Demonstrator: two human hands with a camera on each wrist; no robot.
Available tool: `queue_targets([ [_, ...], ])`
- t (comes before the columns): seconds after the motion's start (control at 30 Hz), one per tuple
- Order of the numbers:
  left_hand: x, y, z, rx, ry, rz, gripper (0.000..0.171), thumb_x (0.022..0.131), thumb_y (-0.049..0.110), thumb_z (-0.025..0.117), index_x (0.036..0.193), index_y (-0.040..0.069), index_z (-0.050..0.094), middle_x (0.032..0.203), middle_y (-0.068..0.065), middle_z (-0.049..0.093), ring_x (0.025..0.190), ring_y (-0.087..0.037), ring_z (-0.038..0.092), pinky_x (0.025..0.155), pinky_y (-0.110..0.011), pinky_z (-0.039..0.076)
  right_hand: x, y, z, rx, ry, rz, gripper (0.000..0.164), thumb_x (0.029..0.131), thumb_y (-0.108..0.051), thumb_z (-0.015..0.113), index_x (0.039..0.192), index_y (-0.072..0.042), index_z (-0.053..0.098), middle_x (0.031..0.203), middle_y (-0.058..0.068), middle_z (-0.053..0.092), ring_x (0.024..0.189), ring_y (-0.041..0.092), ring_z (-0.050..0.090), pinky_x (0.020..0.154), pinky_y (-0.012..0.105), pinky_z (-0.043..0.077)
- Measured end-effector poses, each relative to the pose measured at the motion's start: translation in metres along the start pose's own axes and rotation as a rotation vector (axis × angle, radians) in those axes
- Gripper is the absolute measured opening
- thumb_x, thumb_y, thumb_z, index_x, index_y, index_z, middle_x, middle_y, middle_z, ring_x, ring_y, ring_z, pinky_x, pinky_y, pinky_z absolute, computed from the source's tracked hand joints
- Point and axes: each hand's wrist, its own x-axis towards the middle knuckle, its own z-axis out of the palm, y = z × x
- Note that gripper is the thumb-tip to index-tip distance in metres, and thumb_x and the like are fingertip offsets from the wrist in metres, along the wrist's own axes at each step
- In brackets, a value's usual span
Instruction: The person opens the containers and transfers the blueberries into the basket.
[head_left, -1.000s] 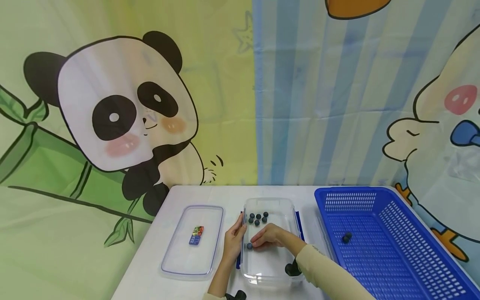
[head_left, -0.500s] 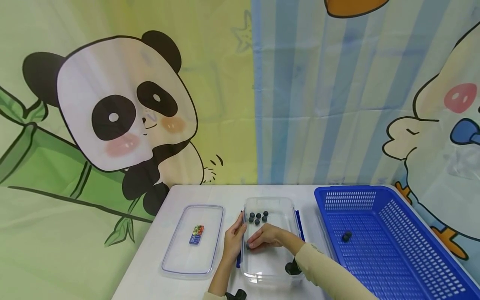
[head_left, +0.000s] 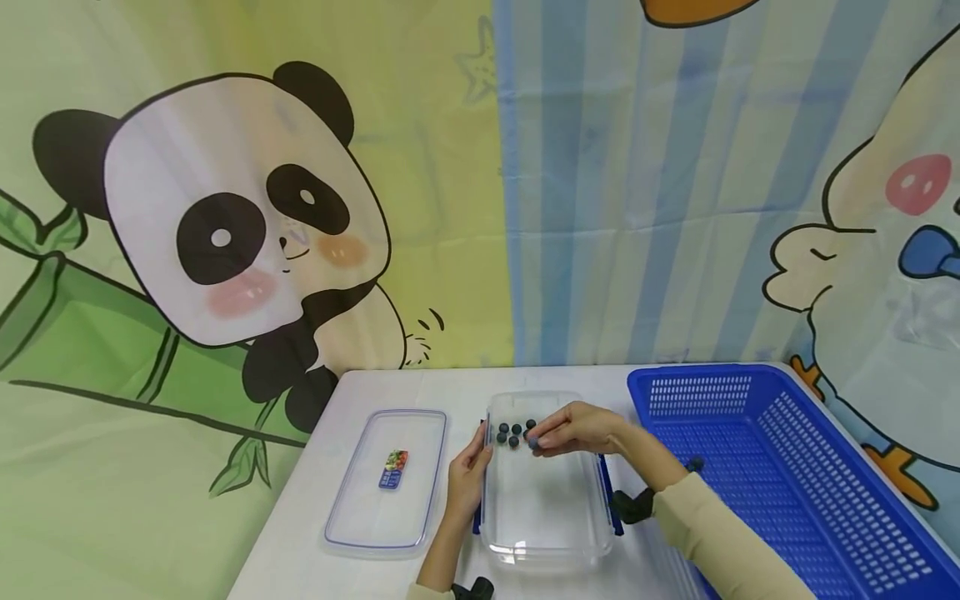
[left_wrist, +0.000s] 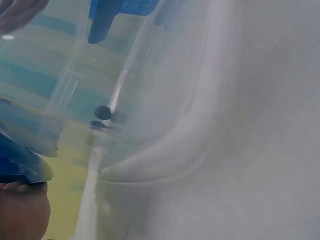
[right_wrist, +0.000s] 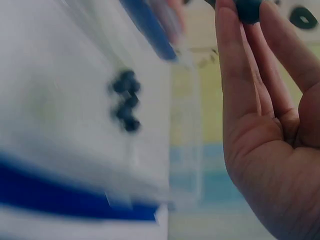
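A clear plastic container [head_left: 547,517] with blue side latches stands on the table. My left hand [head_left: 467,477] holds its left side, the thumb at the rim; in the left wrist view part of that hand [left_wrist: 22,212] shows below a blue latch [left_wrist: 22,162]. My right hand [head_left: 581,429] is over the far half of the container and pinches a blueberry [head_left: 533,443] between fingertips and thumb. The right wrist view shows this blueberry [right_wrist: 248,10] at the fingertips. Several more blueberries [head_left: 513,442] lie grouped in the container's far left part, one partly hidden by the right hand.
Left of the container lies its clear lid [head_left: 360,525] with a small colourful label [head_left: 393,469]. A blue perforated basket [head_left: 757,467] stands on the right; a dark berry [head_left: 696,463] shows in it beside my right forearm. A printed curtain [head_left: 450,208] hangs behind the table.
My right hand has picked the blueberry up from the container's left side and moved it away and to the right, near the grouped berries. The left hand has stayed in place.
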Motion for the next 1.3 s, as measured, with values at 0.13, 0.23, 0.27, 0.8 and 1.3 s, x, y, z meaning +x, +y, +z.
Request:
queue_targets([
  [0.13, 0.001, -0.001, 0.001, -0.001, 0.010, -0.010, 0.044, 0.092, 0.004, 0.053, 0.133, -0.007, 0.040, 0.139, -0.015, 0.039, 0.132, -0.025, 0.030, 0.103, -0.021, 0.029, -0.040, -0.003, -0.044, 0.013, 0.028, -0.054, 0.032, 0.089, -0.002, 0.058, 0.119, 0.010, 0.056, 0.111, 0.019, 0.063, 0.102, 0.026, 0.061, 0.094, 0.042, 0.045],
  [0.23, 0.001, -0.001, 0.001, -0.002, 0.016, 0.002, 0.043, 0.092, 0.002, 0.053, 0.132, -0.008, 0.041, 0.139, -0.016, 0.039, 0.131, -0.026, 0.030, 0.102, -0.020, 0.029, -0.072, 0.004, -0.077, 0.006, 0.057, -0.079, 0.031, 0.091, -0.003, 0.055, 0.120, 0.008, 0.056, 0.115, 0.016, 0.062, 0.105, 0.024, 0.060, 0.096, 0.039, 0.044],
  [0.27, 0.001, -0.001, 0.001, -0.005, 0.020, 0.004, 0.043, 0.092, 0.002, 0.053, 0.132, -0.008, 0.041, 0.139, -0.016, 0.039, 0.131, -0.026, 0.031, 0.102, -0.019, 0.030, -0.083, 0.007, -0.088, 0.002, 0.060, -0.085, 0.031, 0.092, -0.003, 0.054, 0.121, 0.008, 0.056, 0.116, 0.015, 0.061, 0.107, 0.023, 0.059, 0.096, 0.038, 0.044],
  [0.8, 0.001, -0.001, 0.001, 0.004, 0.010, 0.009, 0.042, 0.093, 0.003, 0.052, 0.133, -0.007, 0.042, 0.140, -0.015, 0.039, 0.132, -0.025, 0.029, 0.102, -0.016, 0.029, -0.193, 0.095, -0.191, 0.154, -0.027, -0.014, 0.035, 0.098, 0.002, 0.035, 0.124, -0.001, 0.058, 0.121, 0.003, 0.059, 0.111, 0.014, 0.056, 0.099, 0.033, 0.042],
  [1.3, 0.000, -0.001, 0.002, -0.019, 0.019, -0.027, 0.044, 0.093, 0.003, 0.052, 0.133, -0.008, 0.039, 0.140, -0.014, 0.038, 0.132, -0.024, 0.030, 0.103, -0.018, 0.029, -0.193, 0.121, -0.195, 0.288, -0.002, 0.099, 0.035, 0.098, 0.004, 0.034, 0.117, 0.000, 0.062, 0.119, 0.012, 0.060, 0.110, 0.024, 0.057, 0.101, 0.040, 0.039],
])
